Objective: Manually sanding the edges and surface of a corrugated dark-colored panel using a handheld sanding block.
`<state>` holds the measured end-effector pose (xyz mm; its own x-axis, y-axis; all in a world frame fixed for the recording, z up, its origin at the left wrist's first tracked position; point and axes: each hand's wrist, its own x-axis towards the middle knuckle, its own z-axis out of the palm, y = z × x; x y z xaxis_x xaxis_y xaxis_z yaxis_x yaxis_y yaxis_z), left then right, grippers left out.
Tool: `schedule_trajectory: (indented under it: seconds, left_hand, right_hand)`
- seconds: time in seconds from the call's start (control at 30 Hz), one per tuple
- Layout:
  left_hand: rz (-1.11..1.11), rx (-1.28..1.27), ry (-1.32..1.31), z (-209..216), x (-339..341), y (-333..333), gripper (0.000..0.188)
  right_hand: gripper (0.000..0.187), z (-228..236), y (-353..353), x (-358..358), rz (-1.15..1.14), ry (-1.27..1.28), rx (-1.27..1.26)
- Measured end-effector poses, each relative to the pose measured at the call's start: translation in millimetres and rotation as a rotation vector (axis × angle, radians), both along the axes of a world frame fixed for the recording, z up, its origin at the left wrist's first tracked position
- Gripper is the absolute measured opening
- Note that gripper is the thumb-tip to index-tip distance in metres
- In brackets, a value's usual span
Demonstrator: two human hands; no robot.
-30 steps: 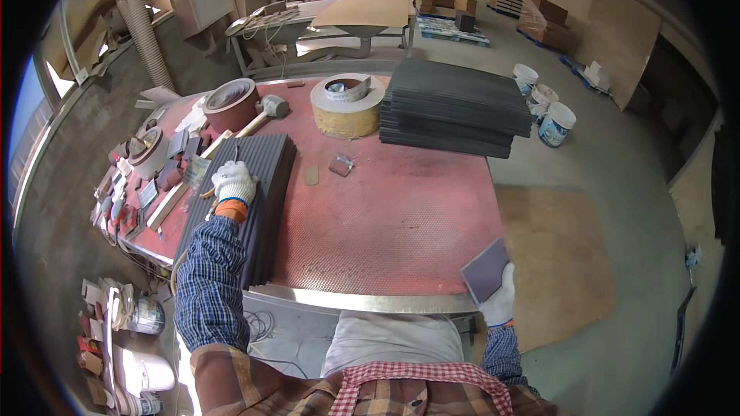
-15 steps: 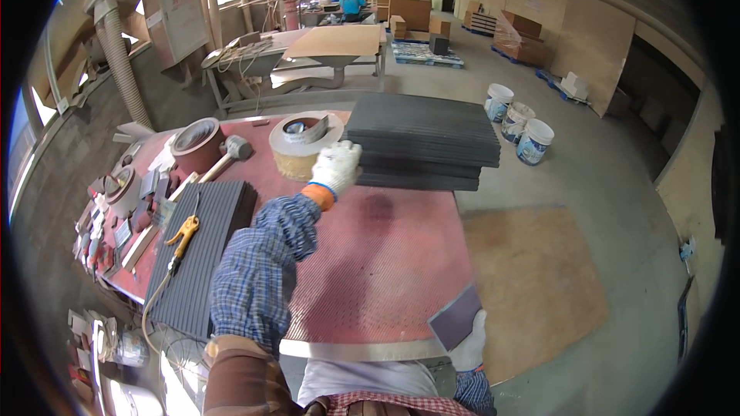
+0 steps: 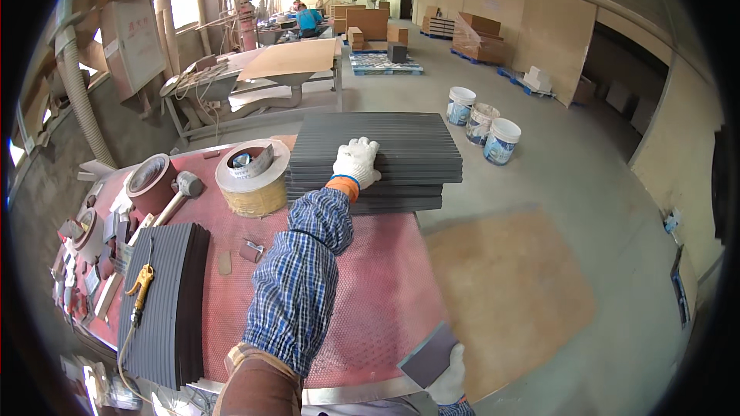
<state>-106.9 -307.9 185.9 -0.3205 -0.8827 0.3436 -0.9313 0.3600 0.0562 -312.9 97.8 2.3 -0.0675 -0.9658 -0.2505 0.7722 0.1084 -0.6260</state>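
Note:
My left hand [image 3: 357, 162], in a white knit glove, is at the front edge of a stack of dark grey grooved panels [image 3: 401, 129]. Its fingers curl over the uppermost panel, the fingertips partly hidden. My right hand [image 3: 449, 377], gloved too, is low at the table's near right corner. It grips a flat, dark purplish-grey sanding pad [image 3: 432, 354] with a greenish edge. More grooved panels [image 3: 158, 323] lie stacked at the left, with a yellow air blow gun [image 3: 140, 289] on top.
On the red textured table [image 3: 370, 285] stand a wide tape roll [image 3: 253, 194], a brown roll [image 3: 150, 185] and a mallet [image 3: 185, 185]. Small tools clutter the left edge. Several buckets [image 3: 501, 142] stand on the floor beyond the right side, near a brown board [image 3: 509, 277].
My left hand has moved right, from beside the stack's left end onto its top front edge. My view has shifted right. The right hand still holds the sanding pad.

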Motion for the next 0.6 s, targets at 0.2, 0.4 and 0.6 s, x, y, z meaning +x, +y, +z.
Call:
schedule_trajectory:
  seconds: [0.2,0.4,0.6]
  left_hand:
    - [0.075,-0.027,-0.162,-4.4,8.8,1.1,0.039]
    - [0.011,-0.169,-0.202,-12.5,18.7,47.8,0.026]
    - [-0.031,0.220,0.662,-79.7,17.1,146.4,0.057]
  right_hand:
    - [0.072,3.0,-4.6,3.0,0.079,-0.066,-0.085]
    - [0.071,1.2,-7.7,-0.1,0.022,-0.106,0.003]
    - [0.071,18.8,-9.4,7.7,-0.031,-0.110,0.049]
